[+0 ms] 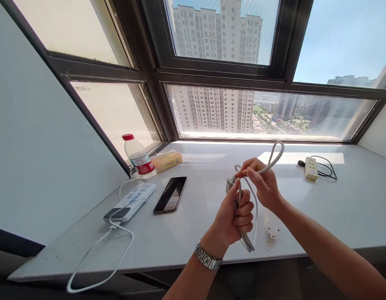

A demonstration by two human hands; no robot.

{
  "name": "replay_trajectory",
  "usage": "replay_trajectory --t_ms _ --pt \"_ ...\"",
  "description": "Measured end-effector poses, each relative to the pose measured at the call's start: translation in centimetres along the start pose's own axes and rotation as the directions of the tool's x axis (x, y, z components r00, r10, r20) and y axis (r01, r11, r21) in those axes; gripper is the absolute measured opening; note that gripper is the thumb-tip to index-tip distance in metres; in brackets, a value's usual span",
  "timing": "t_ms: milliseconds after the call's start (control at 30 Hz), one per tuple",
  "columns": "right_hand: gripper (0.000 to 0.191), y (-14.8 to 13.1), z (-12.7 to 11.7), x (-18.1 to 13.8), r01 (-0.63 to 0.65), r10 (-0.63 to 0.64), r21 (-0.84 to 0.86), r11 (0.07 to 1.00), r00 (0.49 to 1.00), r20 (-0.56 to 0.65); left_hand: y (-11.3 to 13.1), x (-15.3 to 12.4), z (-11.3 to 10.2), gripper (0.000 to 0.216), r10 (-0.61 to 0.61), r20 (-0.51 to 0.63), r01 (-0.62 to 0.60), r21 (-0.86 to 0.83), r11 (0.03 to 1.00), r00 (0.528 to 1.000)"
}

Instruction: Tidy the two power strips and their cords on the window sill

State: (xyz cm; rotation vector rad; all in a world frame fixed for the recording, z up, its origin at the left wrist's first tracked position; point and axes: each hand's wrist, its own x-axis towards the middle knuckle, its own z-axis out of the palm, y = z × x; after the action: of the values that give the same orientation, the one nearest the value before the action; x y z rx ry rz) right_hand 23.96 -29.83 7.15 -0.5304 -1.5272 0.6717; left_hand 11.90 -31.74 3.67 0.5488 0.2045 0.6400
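A grey-white cable [279,152] runs between my two hands, partly gathered in a bundle. My left hand [235,216], with a metal watch on its wrist, is wrapped round the bundle, whose folded end hangs below the fist. Just above the left thumb a pale plug-like end [229,184] sticks out; its exact form is hard to make out. My right hand [263,181] pinches the cable close to the left thumb, and a loop rises above its fingers. Below the hands a small white piece with two dark dots [273,232] lies on the white counter [196,237].
At the left lie a white power bank [130,203] with a white cable, whose loop hangs over the front edge, and a black phone [170,194]. Behind are a red-capped bottle [139,156] and a yellow pack [166,161]. A cream power strip [311,168] sits right.
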Motion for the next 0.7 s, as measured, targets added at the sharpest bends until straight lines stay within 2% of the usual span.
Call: replay_trajectory --t_ms 100,233,333,467,533,600,700 --pt "0.022 0.7 0.7 -2.3 0.081 -0.085 -0.158 0.984 0.996 -0.024 -0.5 0.9 -0.3 0.066 0.02 -0.154 -0.028 -0.048 0.998 0.988" --pt "0.026 1.4 1.1 -4.7 0.111 -0.138 -0.371 0.922 0.989 -0.046 -0.9 1.5 -0.9 0.068 0.072 -0.343 -0.11 -0.092 0.99 0.937" --pt "0.034 1.8 0.9 -6.1 0.127 -0.141 -0.467 0.875 0.99 0.005 -0.7 1.4 -0.9 0.063 0.175 -0.392 -0.196 -0.014 0.981 0.903" --pt "0.044 2.2 0.4 -8.1 0.013 0.013 -0.568 0.823 0.999 0.042 0.8 0.8 -0.2 0.045 0.378 -0.375 -0.326 0.197 0.925 0.846" --pt "0.044 2.8 -0.2 -9.2 -0.05 0.063 -0.68 0.732 0.998 -0.006 1.9 0.3 0.3 0.037 0.468 -0.349 -0.382 0.289 0.878 0.812" --pt "0.046 3.8 -1.1 -10.3 -0.126 0.115 -0.8 0.586 0.991 -0.072 3.1 -0.2 0.7 0.033 0.537 -0.333 -0.421 0.362 0.831 0.775" --pt "0.063 5.5 -2.3 -11.4 -0.249 0.325 -0.899 0.36 0.937 -0.129 4.9 -1.2 1.5 0.035 0.613 -0.28 -0.476 0.428 0.768 0.739"
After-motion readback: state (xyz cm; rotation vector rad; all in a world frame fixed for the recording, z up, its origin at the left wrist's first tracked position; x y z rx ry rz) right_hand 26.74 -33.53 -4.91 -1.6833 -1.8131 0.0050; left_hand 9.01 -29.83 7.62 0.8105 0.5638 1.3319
